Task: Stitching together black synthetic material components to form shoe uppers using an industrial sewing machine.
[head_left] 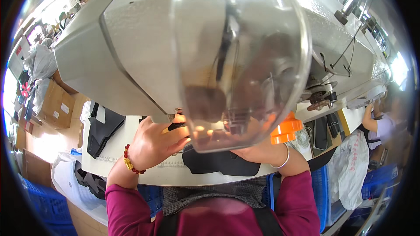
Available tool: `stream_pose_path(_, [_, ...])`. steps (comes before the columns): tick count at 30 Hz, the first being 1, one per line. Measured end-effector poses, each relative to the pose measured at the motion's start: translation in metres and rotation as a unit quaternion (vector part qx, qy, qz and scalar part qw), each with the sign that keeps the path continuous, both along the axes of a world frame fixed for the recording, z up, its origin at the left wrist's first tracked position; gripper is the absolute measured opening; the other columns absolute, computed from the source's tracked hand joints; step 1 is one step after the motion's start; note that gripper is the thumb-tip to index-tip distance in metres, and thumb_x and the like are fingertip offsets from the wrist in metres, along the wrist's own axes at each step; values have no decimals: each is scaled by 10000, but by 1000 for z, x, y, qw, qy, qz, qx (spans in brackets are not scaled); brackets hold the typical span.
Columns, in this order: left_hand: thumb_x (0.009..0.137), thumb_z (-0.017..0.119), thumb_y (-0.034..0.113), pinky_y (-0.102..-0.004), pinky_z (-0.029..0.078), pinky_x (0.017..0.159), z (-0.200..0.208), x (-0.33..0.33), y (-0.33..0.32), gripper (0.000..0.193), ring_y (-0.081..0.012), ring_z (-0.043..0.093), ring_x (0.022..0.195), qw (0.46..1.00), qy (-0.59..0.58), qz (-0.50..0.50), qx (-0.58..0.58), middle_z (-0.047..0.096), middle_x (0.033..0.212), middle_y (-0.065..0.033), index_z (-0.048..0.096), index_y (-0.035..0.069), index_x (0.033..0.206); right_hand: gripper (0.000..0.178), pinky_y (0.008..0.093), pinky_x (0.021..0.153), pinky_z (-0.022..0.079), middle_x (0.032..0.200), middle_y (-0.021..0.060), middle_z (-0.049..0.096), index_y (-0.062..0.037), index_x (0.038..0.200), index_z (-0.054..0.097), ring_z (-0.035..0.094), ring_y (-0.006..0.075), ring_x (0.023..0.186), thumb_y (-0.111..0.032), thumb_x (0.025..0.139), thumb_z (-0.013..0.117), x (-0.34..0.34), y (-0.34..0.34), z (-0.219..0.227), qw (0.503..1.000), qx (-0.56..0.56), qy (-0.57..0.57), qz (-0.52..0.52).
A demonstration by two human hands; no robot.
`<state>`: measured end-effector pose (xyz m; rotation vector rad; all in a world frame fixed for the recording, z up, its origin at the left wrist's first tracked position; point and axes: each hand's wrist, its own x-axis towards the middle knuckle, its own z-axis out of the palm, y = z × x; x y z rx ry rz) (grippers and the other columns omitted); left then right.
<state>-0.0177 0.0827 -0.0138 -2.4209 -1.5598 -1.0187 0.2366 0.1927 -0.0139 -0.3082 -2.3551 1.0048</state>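
Note:
My left hand [154, 143], with a red-and-gold bead bracelet [128, 161] on its wrist, is under the head of a pale sewing machine [131, 39]. Its fingers are bent but spread apart, their tips beside the lower left edge of a clear plastic guard [245, 74]. Something small and dark shows between them, too hidden to name. My right hand [255, 152] lies over a flat black cut piece [218, 161]; its fingers are blurred behind the guard. A silver bangle [285, 155] circles that wrist. An orange round plastic part [286, 129] stands just above it.
More black pieces [103, 131] lie on the left of the white table [153, 172]. At the right are a phone-like dark slab [320, 133] and coiled cord [303, 137]. Blue crates [43, 205], a cardboard box [54, 105] and a white sack [350, 166] surround the table. Another person [378, 124] sits right.

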Motion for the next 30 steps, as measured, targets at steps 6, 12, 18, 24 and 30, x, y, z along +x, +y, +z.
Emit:
stream_pose_path(6, [722, 865, 174, -267, 557, 560, 5, -2, 1, 289, -125, 669, 601, 997, 76, 5, 30, 732, 1099, 0, 792, 213, 999, 216, 360, 849, 559, 1058, 80, 756, -91, 1133, 740, 715, 269, 983, -203, 949, 718, -5, 9, -14, 997, 72, 41, -3])
stream_pose_path(12, [720, 857, 195, -288, 527, 533, 4, 1, 2, 291, -117, 662, 618, 995, 91, 14, 30, 735, 1078, 24, 790, 243, 999, 242, 369, 934, 535, 1107, 72, 748, -112, 1187, 726, 695, 265, 1057, -218, 977, 669, 0, 11, -3, 993, 114, -28, 7])
stream_pose_path(18, [723, 852, 215, -286, 504, 532, 7, 6, 0, 288, -131, 646, 598, 996, 72, 20, 39, 736, 1073, 25, 788, 249, 1001, 259, 361, 900, 546, 1124, 48, 753, -162, 1233, 718, 703, 254, 1052, -217, 1013, 594, 2, 15, -10, 974, 221, -42, 11])
stream_pose_path(24, [731, 831, 126, -394, 565, 797, 0, 5, -3, 273, -263, 651, 969, 1000, 20, 6, 3, 656, 1137, -58, 735, 144, 987, 282, 309, 848, 563, 1123, 17, 766, -218, 1272, 719, 725, 216, 1001, -229, 1013, 608, 6, 16, -17, 983, 141, -115, 1])
stream_pose_path(30, [718, 837, 114, -406, 564, 794, -10, 3, -4, 293, -289, 646, 961, 1000, -8, 4, -1, 657, 1129, -73, 736, 132, 992, 416, 299, 1044, 503, 1428, 62, 616, -274, 1486, 544, 617, 220, 1266, -268, 1073, 499, 5, 13, -8, 980, 115, -155, 49])
